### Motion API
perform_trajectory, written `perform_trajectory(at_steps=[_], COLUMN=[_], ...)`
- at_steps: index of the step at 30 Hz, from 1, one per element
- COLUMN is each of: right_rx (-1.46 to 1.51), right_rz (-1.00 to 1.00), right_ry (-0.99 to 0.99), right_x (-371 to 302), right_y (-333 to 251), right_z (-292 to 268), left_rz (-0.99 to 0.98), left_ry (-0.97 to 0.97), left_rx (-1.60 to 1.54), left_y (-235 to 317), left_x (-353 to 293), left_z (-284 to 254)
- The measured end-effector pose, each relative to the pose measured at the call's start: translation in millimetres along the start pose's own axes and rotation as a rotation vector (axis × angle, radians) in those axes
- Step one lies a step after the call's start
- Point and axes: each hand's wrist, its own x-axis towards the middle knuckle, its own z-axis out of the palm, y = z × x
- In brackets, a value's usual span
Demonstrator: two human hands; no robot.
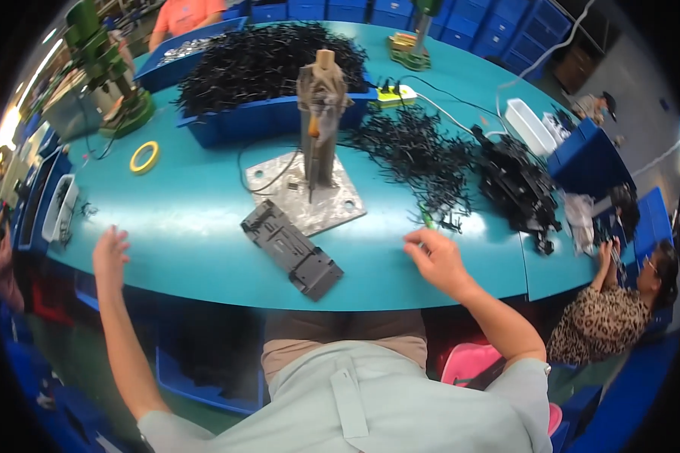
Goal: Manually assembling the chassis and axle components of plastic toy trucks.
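Observation:
My left hand (111,253) is over the table's left side, fingers loosely apart and holding nothing I can see. It is nearest to a white tray (60,208) of small parts. My right hand (437,260) is on the right, fingers drawn together; whatever they may hold is too small to make out. Just beyond it are a small green item (428,216) and a loose heap of thin black pieces (419,147). Between my hands, a dark rectangular plastic housing (293,251) lies at a slant, overlapping the metal base plate (340,198) of an upright bench fixture (323,128).
A blue bin (242,121) heaped with black pieces stands behind the fixture. Yellow tape (144,157) lies left; black moulded parts (515,185) are piled right. Green presses (121,98) (412,49) stand farther off. A co-worker (616,317) sits at right, another person (185,15) at far left.

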Motion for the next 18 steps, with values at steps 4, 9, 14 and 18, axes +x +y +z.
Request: perform_trajectory(at_steps=[4,9,14,18], right_rx=[-0.312,-0.435,-0.545,-0.523], right_rz=[-0.113,-0.184,-0.260,-0.415], right_ry=[0.227,0.239,0.183,0.138], right_x=[17.2,38.2,53.1,56.2], right_y=[21.6,36.7,45.0,45.9], right_z=[-27.1,-35.3,-36.8,-40.4], left_rz=[-0.191,-0.329,-0.417,-0.449], left_ry=[-0.299,-0.527,-0.525,-0.532], left_rx=[-0.188,-0.229,-0.249,-0.240], left_y=[5.1,10.8,0.7,-1.8], left_x=[-116.3,-214.9,-239.6,-241.7], left_z=[119.9,199.1,219.8,229.2])
